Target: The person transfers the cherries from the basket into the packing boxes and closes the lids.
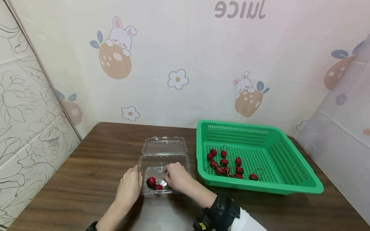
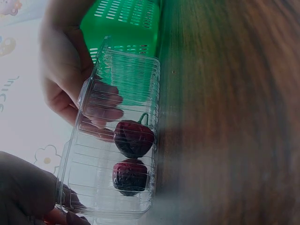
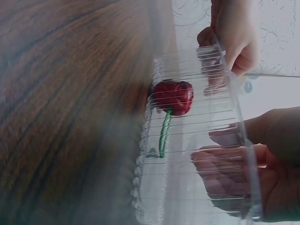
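Observation:
A clear plastic clamshell box (image 1: 164,158) stands on the table with its lid (image 1: 164,146) folded back. Two red cherries (image 1: 151,182) lie at its near left; in the left wrist view the upper cherry (image 2: 133,139) shows a short green stem. My left hand (image 1: 129,186) grips the box's left rim, thumb outside. Over the right side, my right hand (image 1: 177,176) reaches in with its fingers down inside the box. Through the wall in the right wrist view, those fingers (image 3: 218,171) look relaxed and hold nothing, apart from the stemmed cherry (image 3: 173,97).
To the right of the box sits a green plastic basket (image 1: 260,185) with slotted walls. Several stemmed cherries (image 1: 224,162) lie in its left half. A patterned wall sheet (image 1: 185,106) hangs behind the wooden table (image 1: 86,173).

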Demonstrator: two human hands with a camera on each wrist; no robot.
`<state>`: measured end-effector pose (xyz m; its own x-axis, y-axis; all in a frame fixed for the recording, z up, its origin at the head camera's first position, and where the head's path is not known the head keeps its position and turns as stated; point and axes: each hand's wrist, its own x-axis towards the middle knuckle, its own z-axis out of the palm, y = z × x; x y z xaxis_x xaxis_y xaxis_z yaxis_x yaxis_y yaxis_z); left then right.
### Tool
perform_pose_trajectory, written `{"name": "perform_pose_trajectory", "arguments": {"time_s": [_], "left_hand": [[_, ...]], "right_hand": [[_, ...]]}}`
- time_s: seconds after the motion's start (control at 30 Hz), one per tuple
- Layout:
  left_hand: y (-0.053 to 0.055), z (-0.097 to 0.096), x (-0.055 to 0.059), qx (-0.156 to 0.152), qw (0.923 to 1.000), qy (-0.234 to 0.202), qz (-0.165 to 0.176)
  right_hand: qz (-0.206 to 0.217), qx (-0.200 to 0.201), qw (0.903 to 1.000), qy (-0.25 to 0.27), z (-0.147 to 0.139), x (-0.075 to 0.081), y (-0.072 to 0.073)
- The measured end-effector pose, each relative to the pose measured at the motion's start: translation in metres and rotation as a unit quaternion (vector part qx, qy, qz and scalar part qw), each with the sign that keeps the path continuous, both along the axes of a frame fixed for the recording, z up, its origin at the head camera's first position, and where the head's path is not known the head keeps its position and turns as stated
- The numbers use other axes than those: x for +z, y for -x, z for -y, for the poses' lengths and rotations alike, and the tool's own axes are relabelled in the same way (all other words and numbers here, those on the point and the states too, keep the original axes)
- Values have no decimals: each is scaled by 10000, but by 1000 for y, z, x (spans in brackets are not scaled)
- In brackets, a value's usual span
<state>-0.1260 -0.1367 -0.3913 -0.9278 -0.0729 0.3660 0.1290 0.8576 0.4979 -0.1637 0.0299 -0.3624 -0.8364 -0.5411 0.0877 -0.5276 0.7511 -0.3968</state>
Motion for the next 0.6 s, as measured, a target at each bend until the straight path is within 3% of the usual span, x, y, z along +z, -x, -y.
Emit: {"name": "perform_pose_trajectory", "arguments": {"time_s": [0.23, 0.6], "left_hand": [[0, 0, -1, 22, 10000, 33, -26], [1, -1, -1, 33, 10000, 34, 5]], "right_hand": [[-32, 60, 9998, 164, -1, 10, -6], [-479, 279, 9980, 290, -10, 30, -18]]}}
